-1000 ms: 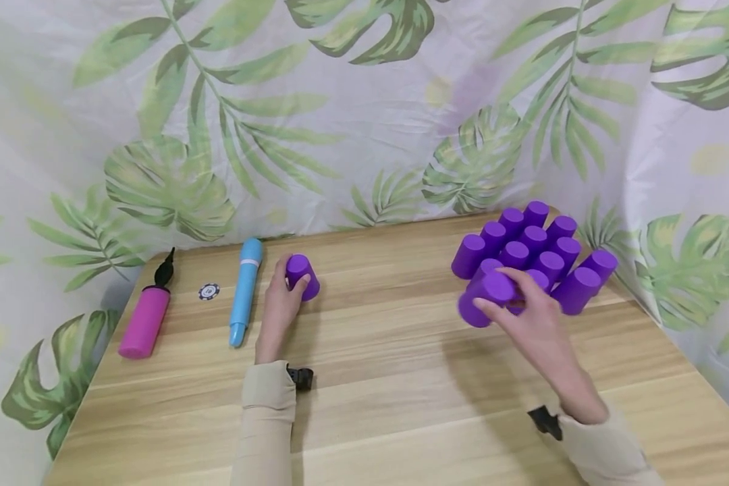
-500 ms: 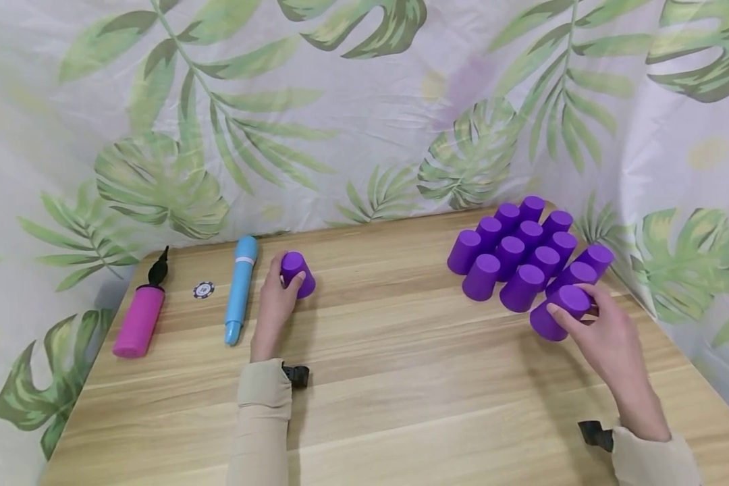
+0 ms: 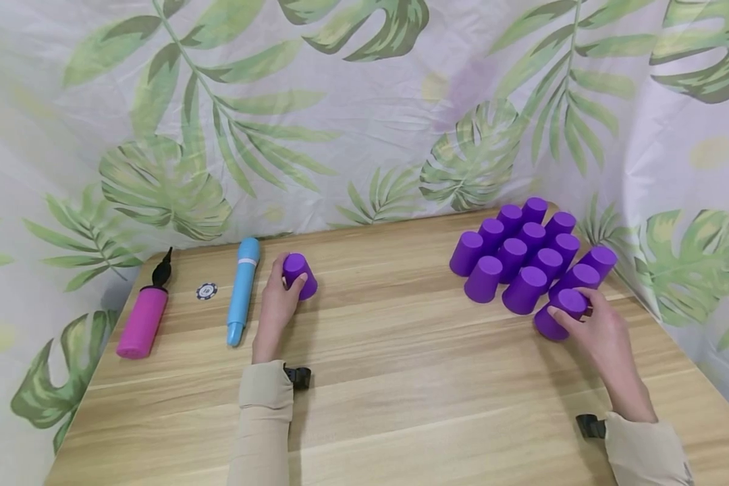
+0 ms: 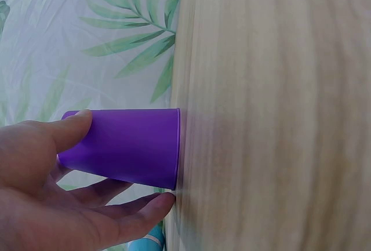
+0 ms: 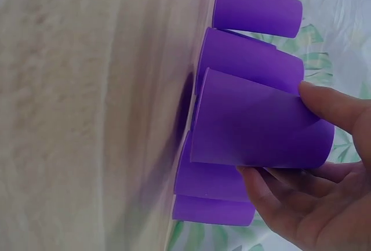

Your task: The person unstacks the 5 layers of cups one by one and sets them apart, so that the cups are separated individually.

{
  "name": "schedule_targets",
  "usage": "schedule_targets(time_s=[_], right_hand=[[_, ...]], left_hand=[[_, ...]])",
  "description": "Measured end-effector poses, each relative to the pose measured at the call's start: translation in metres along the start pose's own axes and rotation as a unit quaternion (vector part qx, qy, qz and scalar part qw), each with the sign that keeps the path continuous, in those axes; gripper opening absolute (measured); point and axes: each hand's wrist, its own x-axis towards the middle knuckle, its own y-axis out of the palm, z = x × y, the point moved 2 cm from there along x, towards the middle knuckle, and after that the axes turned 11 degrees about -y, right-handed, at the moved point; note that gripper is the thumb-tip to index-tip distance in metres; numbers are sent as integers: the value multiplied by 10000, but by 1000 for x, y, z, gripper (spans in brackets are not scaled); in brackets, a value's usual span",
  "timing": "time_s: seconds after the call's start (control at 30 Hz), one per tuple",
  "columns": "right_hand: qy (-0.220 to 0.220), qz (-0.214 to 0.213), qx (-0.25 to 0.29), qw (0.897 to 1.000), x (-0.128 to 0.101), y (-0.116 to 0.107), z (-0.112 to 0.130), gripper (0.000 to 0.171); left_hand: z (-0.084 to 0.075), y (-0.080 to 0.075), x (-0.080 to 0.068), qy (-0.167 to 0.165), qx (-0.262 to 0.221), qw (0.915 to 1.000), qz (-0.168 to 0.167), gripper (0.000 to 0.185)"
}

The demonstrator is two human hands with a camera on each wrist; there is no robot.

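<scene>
My left hand [image 3: 277,304] holds an upside-down purple cup [image 3: 296,265] standing on the table, thumb on one side and fingers on the other. In the left wrist view that cup [image 4: 130,146] has its rim at the tabletop. At the front right, my right hand [image 3: 607,334] grips another inverted purple cup [image 3: 553,322] near its base. The right wrist view shows this cup [image 5: 261,123] close to the tabletop; whether its rim touches is unclear. Just behind it stand several more inverted purple cups [image 3: 525,291], grouped in rows.
Left of my left hand lies a light blue marker-shaped tube [image 3: 241,290]. Farther left are a poker chip [image 3: 206,291] and a pink hand pump [image 3: 142,322] with a black nozzle. A leaf-print cloth [image 3: 376,135] hangs behind the wooden table [image 3: 401,378].
My right hand has carried its cup rightward from over the group's front to the front right corner, and lowered it. The left hand stays on its cup.
</scene>
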Motion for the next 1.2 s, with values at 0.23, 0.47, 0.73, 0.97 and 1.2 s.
schedule_targets(time_s=[0.23, 0.47, 0.73, 0.97, 1.2], right_hand=[[40, 54, 99, 9999, 2, 4, -5, 64], [77, 67, 125, 9999, 3, 5, -7, 65], [110, 43, 257, 9996, 5, 6, -9, 65], [147, 30, 310, 9994, 5, 6, -10, 65], [46, 0, 292, 9996, 6, 7, -12, 64]], left_hand=[[2, 1, 0, -8, -18, 10000, 36, 60], [3, 1, 1, -22, -47, 10000, 68, 60], [1, -1, 1, -30, -9, 10000, 35, 60], [-1, 0, -2, -37, 16, 10000, -4, 60], [-1, -1, -2, -37, 0, 10000, -45, 59]])
